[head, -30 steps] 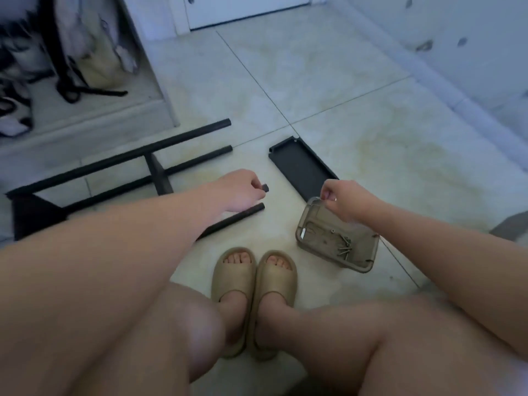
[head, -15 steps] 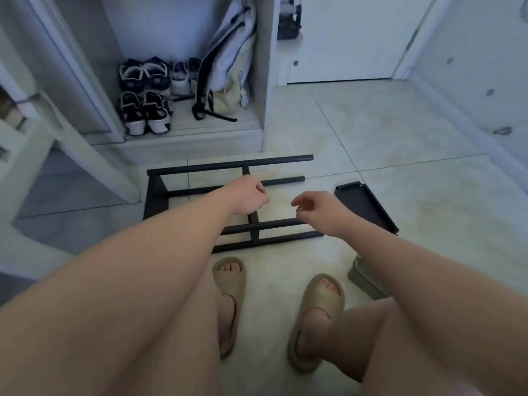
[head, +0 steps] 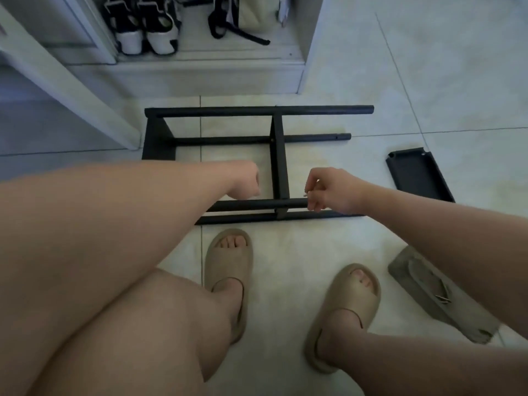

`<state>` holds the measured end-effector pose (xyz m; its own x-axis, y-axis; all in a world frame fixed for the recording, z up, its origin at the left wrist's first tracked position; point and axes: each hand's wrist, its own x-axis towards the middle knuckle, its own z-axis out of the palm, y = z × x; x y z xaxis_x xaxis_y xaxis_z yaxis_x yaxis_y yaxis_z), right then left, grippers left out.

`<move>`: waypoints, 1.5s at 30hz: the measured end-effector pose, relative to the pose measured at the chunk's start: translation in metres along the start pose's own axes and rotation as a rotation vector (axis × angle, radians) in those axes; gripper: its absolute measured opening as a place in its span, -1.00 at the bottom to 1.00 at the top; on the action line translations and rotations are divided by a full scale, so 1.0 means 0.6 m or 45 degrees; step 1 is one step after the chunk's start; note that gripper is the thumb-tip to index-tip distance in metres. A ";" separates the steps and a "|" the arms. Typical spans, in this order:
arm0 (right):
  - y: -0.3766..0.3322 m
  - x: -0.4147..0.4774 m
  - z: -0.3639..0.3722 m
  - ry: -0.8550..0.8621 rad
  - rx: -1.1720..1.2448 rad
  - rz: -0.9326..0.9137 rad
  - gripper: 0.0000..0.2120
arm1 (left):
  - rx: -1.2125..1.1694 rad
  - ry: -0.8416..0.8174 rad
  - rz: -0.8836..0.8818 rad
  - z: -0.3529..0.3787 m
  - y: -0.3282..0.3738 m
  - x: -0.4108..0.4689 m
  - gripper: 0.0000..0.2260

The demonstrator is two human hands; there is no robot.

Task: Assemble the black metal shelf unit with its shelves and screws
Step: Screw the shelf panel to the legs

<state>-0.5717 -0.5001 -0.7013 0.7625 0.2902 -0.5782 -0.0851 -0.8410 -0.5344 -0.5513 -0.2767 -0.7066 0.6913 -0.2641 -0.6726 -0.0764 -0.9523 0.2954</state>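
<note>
The black shelf frame (head: 278, 155) is lying just beyond both hands, rails running left-right; the right hand (head: 334, 190), nearer the crossbar joint (head: 281, 208), is pinching what looks like a screw (head: 305, 192), while the left hand (head: 247, 181) is hovering clenched, contents unclear.

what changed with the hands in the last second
The right hand moved left from the screw tray to the black frame's near rod, pinching what looks like a screw. The left hand shifted from the rod's end to beside the crossbar. Frame, tray and loose shelf stayed on the floor.
</note>
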 end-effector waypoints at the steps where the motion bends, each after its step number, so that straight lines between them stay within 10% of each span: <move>1: 0.007 0.012 0.003 -0.006 0.055 -0.005 -0.91 | -0.043 0.005 -0.005 0.006 -0.005 0.020 -0.69; 11: 0.076 0.082 0.083 0.049 0.441 -0.102 -0.92 | -0.902 0.201 -0.067 0.107 -0.019 0.159 -0.60; 30: 0.126 0.084 0.174 0.461 0.130 -0.659 -0.92 | -0.685 0.040 0.073 0.125 -0.021 0.174 -0.67; 45: 0.122 0.089 0.186 0.468 0.413 -0.374 -0.97 | -0.721 -0.047 0.037 0.122 -0.022 0.183 -0.61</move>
<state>-0.6090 -0.4950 -0.8399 0.9520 0.2636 -0.1555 0.0157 -0.5493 -0.8355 -0.5271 -0.3041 -0.8342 0.6682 -0.3040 -0.6790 0.3094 -0.7165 0.6253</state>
